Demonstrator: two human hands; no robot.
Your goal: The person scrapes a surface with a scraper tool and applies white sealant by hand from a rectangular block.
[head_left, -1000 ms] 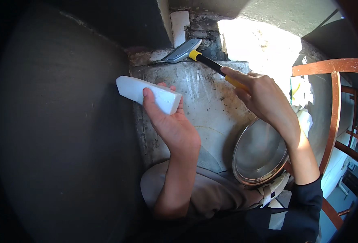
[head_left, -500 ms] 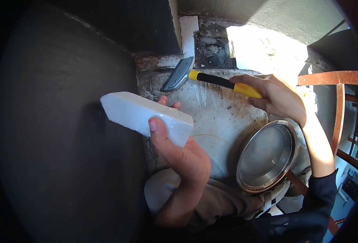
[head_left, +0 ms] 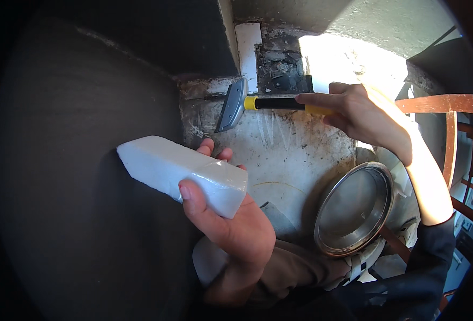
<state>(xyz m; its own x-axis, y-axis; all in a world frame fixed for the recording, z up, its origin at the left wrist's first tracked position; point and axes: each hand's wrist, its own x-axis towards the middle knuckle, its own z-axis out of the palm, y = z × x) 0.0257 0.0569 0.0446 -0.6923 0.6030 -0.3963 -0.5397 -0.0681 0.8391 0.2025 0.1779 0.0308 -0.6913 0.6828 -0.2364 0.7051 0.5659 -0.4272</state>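
Note:
My left hand (head_left: 231, 224) is closed round one end of a white foam-like block (head_left: 167, 163), part of it wrapped in clear film. The block's far end tapers and points left toward the dark wall. My right hand (head_left: 362, 115) grips the yellow and black handle of a scraper (head_left: 276, 103), index finger stretched along it. The scraper's wide grey head (head_left: 231, 107) is over the stained floor close to the far left corner. Whether its blade touches the floor I cannot tell.
A round metal basin (head_left: 351, 208) stands tilted by my feet. Dark walls (head_left: 86, 134) rise at the left and far side. A red-brown metal frame (head_left: 445, 104) stands at the right. A white strip (head_left: 248, 53) and dark, crumbled patch (head_left: 282, 67) mark the floor's far edge.
The scraper's head has shifted slightly left and nearer, and its handle is now more level. My left hand has moved a little left and nearer with the white block.

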